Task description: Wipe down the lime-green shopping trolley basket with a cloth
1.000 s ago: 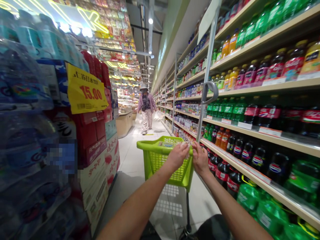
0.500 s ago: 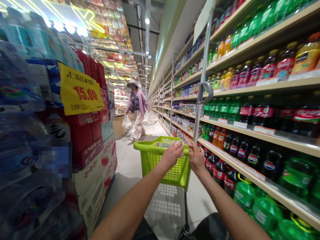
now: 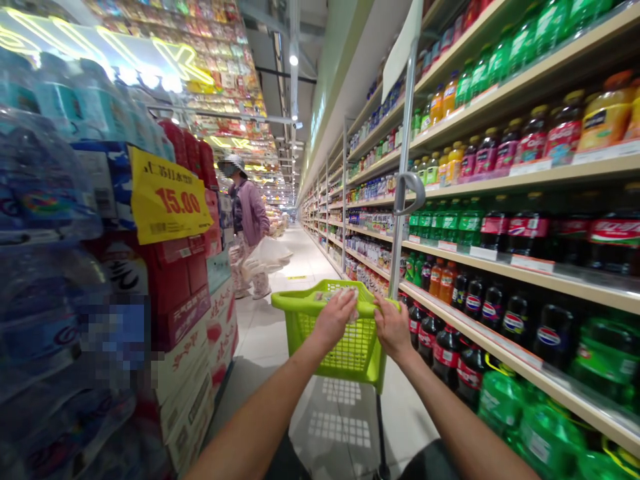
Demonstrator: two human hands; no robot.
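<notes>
A lime-green plastic shopping cart (image 3: 295, 330) with a perforated basket stands in front of me on the aisle floor. My left hand (image 3: 334, 320) is closed around a crumpled white tissue (image 3: 353, 309), at the near rim of the basket. Fingers of my right hand (image 3: 393, 327) curl over the rim at its right corner. Inside the basket, something clear or pale shows beyond my left hand, too small to name.
Shelves of drink bottles (image 3: 493, 303) run along the right, with a metal post (image 3: 404, 147) close to the cart. Stacked drink cartons (image 3: 183, 373) with a yellow price sign (image 3: 170, 200) line the left. Ahead on the left, a person (image 3: 250, 213) carries plastic bags (image 3: 267, 255).
The person ahead has come nearer and shifted left, towards the stacked cartons. My hands stay on the cart, which sits slightly lower in view.
</notes>
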